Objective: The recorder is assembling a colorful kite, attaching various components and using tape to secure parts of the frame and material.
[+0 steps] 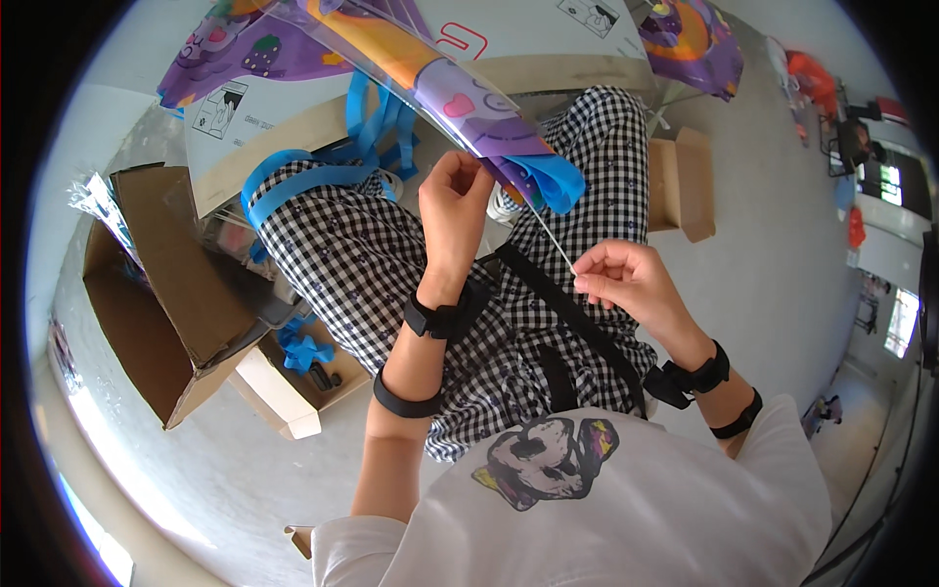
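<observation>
A rolled purple printed sheet (460,103), with orange patches, a pink heart and glossy clear plastic along it, slants down from the work board toward my knees. Blue folded strip (559,184) pokes out of its lower end. My left hand (452,220) is closed at that end, its fingertips pinching the roll's edge. From there a thin white strand (555,240), string or slim rod, runs straight to my right hand (631,279). The right thumb and index finger pinch the strand's far end, and the other fingers are curled.
A pale board (533,44) lies ahead, bearing another purple printed sheet (259,59). More printed purple material (693,49) hangs at its right. Blue ribbon (313,179) drapes over my left knee. Open cardboard boxes (152,293) stand left, and another box (694,186) right.
</observation>
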Tool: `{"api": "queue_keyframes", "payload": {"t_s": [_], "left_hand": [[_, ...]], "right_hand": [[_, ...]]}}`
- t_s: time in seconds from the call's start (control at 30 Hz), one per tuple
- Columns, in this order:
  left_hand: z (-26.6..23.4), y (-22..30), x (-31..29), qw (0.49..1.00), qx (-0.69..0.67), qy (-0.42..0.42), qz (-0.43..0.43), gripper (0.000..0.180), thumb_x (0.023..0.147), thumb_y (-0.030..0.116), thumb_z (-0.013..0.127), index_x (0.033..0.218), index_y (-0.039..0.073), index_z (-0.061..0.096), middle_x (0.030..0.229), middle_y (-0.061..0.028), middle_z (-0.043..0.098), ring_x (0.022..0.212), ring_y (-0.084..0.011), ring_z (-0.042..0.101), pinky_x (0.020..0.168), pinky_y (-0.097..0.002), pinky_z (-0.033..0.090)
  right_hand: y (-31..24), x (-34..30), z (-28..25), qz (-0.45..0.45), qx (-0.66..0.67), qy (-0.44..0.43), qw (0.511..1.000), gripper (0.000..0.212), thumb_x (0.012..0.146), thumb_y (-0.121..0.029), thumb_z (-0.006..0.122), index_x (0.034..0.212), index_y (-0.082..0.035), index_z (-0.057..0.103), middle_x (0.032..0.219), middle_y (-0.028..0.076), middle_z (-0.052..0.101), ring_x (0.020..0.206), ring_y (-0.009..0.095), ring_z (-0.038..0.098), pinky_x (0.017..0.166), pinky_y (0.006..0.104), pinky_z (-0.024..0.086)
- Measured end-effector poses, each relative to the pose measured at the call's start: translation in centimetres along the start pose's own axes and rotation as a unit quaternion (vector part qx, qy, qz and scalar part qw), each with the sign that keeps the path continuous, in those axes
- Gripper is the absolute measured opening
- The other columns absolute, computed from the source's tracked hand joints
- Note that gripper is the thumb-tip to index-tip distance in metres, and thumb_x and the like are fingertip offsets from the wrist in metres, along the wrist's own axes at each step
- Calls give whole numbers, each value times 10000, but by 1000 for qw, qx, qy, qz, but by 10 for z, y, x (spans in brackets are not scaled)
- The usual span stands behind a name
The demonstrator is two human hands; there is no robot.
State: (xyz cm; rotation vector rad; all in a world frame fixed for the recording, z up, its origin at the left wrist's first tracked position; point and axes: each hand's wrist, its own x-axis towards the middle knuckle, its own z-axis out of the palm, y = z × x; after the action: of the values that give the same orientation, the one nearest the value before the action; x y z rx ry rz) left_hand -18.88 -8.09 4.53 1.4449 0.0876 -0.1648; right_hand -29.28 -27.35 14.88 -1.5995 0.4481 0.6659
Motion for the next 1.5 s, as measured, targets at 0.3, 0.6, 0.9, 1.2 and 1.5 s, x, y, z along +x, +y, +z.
{"api": "queue_keyframes", "payload": {"t_s": [0.3, 0.6, 0.9, 1.2, 1.5], "left_hand": [[4, 16, -11, 998, 37, -30, -42, 91, 926, 63, 652, 912, -23, 627, 826, -13, 679, 745, -54, 593, 684, -200, 466], [11, 5, -19, 998, 45, 8, -46, 248, 884, 73, 669, 1095, -15, 575, 958, -66, 652, 795, -94, 600, 674, -240, 474], [-6, -4, -2, 988, -112, 23, -105, 543, 908, 129, 632, 1382, -51, 438, 1339, -173, 558, 1167, -242, 604, 957, -360, 499], [-5, -5, 4, 975, -181, 40, -126, 390, 957, 119, 606, 1280, -89, 542, 1124, -141, 680, 1008, -208, 679, 868, -336, 571], [-5, -2, 4, 981, -149, 44, -119, 363, 939, 74, 616, 1246, -109, 552, 1068, -140, 696, 950, -203, 696, 844, -329, 581]], "right_hand": [[-3, 22, 7, -129, -23, 76, 989, 76, 905, -32, 682, 969, 9, 674, 850, 9, 672, 720, 47, 605, 638, 188, 496], [-10, 40, 11, -190, -110, 111, 969, 97, 903, -47, 690, 973, 18, 673, 833, 4, 676, 700, 44, 593, 643, 183, 484], [-3, 49, 4, -70, 32, 14, 997, 212, 927, -102, 660, 1105, 7, 698, 833, 14, 666, 691, 51, 555, 605, 199, 459], [4, 51, 8, -103, 1, 19, 995, 169, 921, -65, 667, 1068, 13, 695, 843, 11, 678, 690, 39, 586, 629, 189, 488], [16, 51, 17, -131, -49, 39, 989, 143, 905, -52, 684, 1038, 1, 690, 816, -1, 661, 679, 34, 559, 626, 191, 470]]}}
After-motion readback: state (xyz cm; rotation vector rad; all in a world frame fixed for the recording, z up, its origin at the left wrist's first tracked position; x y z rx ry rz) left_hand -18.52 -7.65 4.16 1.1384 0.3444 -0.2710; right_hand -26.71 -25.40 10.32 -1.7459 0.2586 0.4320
